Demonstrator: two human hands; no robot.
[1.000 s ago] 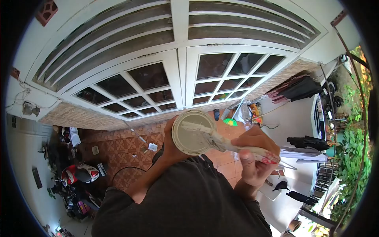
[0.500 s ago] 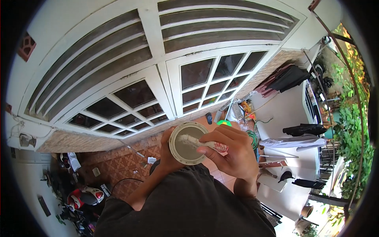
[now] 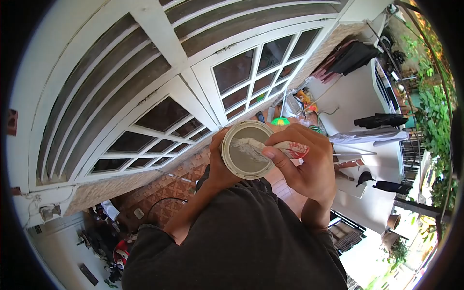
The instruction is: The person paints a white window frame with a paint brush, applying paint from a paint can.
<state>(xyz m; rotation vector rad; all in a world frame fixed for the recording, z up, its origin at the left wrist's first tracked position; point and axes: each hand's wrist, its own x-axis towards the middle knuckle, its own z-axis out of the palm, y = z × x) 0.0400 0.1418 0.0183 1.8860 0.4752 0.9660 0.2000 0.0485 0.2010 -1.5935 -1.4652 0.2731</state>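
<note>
White-framed windows (image 3: 169,113) span upper left to top centre. Bucket (image 3: 246,166) at centre, its side gripped by the left hand (image 3: 218,157). Brush (image 3: 251,145): handle pinched in the right hand (image 3: 309,162), bristle end inside the bucket's rim.

I'm seeing white windows (image 3: 261,72) below slatted vents (image 3: 96,101), patterned red tiles (image 3: 166,188) on the floor, a white wall (image 3: 350,104), and bright daylight over leafy plants (image 3: 435,125) at right.
</note>
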